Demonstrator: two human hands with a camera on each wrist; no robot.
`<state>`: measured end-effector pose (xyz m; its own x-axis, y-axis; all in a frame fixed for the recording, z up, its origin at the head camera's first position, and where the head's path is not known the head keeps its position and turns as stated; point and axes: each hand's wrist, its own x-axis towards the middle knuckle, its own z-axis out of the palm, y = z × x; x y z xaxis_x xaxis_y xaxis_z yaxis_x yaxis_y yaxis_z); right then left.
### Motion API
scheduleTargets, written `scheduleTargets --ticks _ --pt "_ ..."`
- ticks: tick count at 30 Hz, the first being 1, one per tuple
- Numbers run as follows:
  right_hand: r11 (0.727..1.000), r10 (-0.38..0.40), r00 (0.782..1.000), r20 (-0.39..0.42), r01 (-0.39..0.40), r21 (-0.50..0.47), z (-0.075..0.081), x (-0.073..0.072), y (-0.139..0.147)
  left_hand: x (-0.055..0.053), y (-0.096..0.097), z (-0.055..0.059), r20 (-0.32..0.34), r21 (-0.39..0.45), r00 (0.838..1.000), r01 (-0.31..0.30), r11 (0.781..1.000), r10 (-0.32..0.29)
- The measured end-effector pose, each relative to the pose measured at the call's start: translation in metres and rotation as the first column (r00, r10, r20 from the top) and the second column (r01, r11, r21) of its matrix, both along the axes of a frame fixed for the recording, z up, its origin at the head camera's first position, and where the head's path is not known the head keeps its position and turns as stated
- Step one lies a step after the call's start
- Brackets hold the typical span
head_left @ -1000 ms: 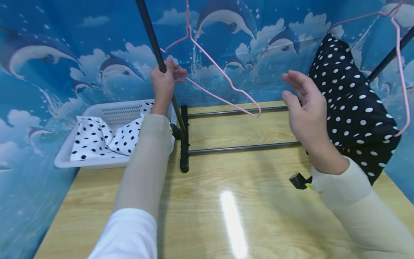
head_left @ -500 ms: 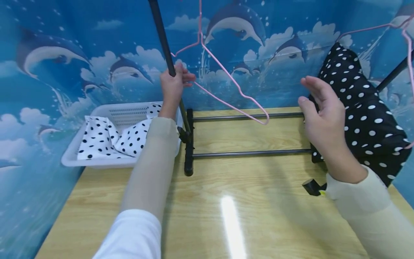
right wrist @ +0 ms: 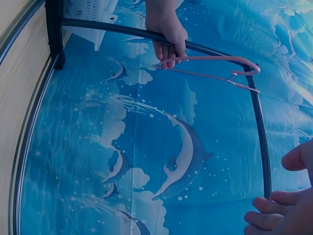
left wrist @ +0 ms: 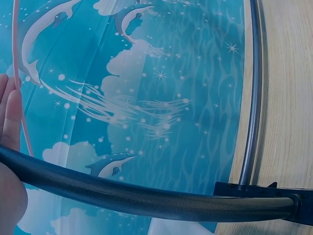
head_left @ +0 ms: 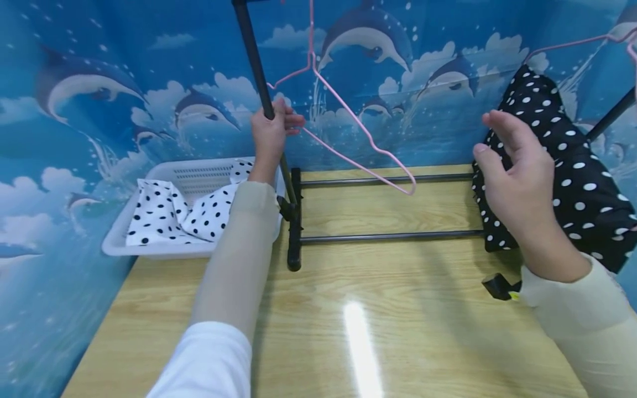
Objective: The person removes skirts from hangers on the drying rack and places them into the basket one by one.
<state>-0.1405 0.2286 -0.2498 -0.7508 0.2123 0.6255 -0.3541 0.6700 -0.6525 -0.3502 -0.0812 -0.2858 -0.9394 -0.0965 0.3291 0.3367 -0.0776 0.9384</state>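
Observation:
My left hand [head_left: 271,127] is at the slanting black pole [head_left: 254,61] of a clothes rack. The pole crosses the hand, and the fingers hold the left end of a bare pink hanger [head_left: 358,124], whose gripped corner is hidden. In the left wrist view, the pink wire [left wrist: 15,44] runs between the fingers [left wrist: 12,115]. My right hand [head_left: 522,171] hovers with thumb and fingers apart, holding nothing. Close behind it hangs a black cloth with white dots [head_left: 579,160] on a second pink hanger [head_left: 567,43].
A white basket [head_left: 116,237] with white, black-dotted cloth [head_left: 159,215] stands on the left of the wooden table [head_left: 308,331]. The rack's black foot [head_left: 295,243] and two lower bars [head_left: 393,236] lie on the tabletop. Behind hangs a blue dolphin curtain [head_left: 343,149].
My right hand has moved rightward, in front of the black dotted cloth. The whole head view has shifted slightly. My left hand keeps its place at the pole and hanger.

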Motion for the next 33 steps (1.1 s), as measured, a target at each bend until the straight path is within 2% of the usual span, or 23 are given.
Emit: scheduleTargets --ticks 6,13,18,25,33 --pt "0.999 -0.036 0.999 0.018 0.035 0.02 0.004 0.001 0.005 0.001 0.0 -0.001 0.011 0.007 1.0 0.003 1.0 -0.003" --pt "0.998 -0.05 0.999 0.013 0.05 0.03 0.006 0.003 0.011 -0.001 0.0 -0.002 -0.025 -0.007 1.0 -0.001 1.0 0.001" --pt "0.997 -0.06 0.998 0.019 0.059 0.046 0.008 0.003 0.014 -0.001 0.0 -0.003 -0.026 -0.016 1.0 -0.008 1.0 0.007" --pt "0.99 -0.117 0.991 0.07 0.111 0.084 0.011 0.005 0.019 -0.001 0.0 -0.003 -0.01 -0.011 1.0 -0.002 1.0 0.002" --pt "0.976 -0.182 0.98 0.085 0.169 0.136 0.014 0.006 0.02 -0.003 0.001 -0.003 -0.001 -0.007 1.0 -0.006 1.0 0.006"
